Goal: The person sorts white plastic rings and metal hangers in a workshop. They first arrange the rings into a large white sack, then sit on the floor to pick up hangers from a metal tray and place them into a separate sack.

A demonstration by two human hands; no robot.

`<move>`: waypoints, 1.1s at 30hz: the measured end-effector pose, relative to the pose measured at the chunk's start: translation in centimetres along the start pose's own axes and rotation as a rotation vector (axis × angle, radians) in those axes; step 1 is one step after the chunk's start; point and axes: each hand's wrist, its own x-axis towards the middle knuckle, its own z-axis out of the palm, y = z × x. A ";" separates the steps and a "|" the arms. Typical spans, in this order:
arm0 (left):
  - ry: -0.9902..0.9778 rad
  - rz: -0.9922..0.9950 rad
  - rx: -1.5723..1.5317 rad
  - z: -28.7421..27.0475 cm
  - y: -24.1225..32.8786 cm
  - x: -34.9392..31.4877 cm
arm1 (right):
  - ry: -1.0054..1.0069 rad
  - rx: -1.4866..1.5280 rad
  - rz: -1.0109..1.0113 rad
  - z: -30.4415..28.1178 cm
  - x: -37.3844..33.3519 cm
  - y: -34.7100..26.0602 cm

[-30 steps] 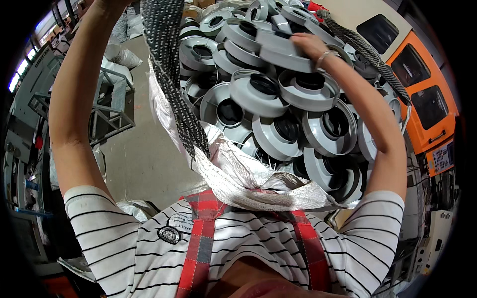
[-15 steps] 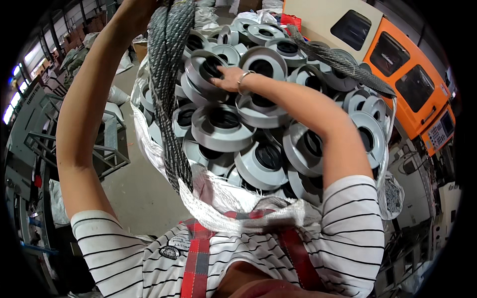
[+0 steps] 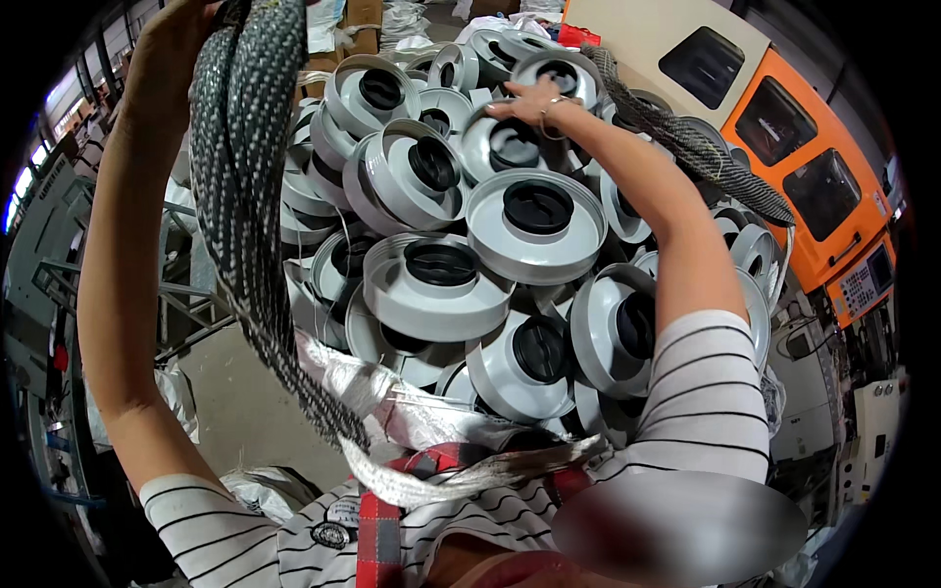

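A big white woven bag [image 3: 392,407] bulges with grey round plastic parts [image 3: 431,294], each with a black centre. Over the upper middle of the pile, my right hand [image 3: 534,98] is open, palm down, its fingers apart over a grey part [image 3: 495,147]; whether it presses on it I cannot tell. My left arm is raised at the left, and my left hand [image 3: 186,18] is partly cut off by the upper edge. It holds up the bag's thick grey woven strap [image 3: 245,147], though the fingers are hidden. Another grey strap [image 3: 686,142] lies across the pile's right side.
An orange and cream machine [image 3: 784,127] with dark windows and a control panel [image 3: 867,284] stands at the right. Metal frames [image 3: 186,304] are at the left. Cardboard boxes [image 3: 363,20] and white sacks [image 3: 402,24] lie beyond the bag.
My right hand has moved up and to the right, off one grey part and over another. My left hand has swung left with the strap, and the nearer parts look shifted and more exposed.
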 end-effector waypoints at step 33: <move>-0.028 -0.296 1.141 -5.3 -30.2 5.6 | -0.115 -0.185 0.011 -1.5 -2.1 11.5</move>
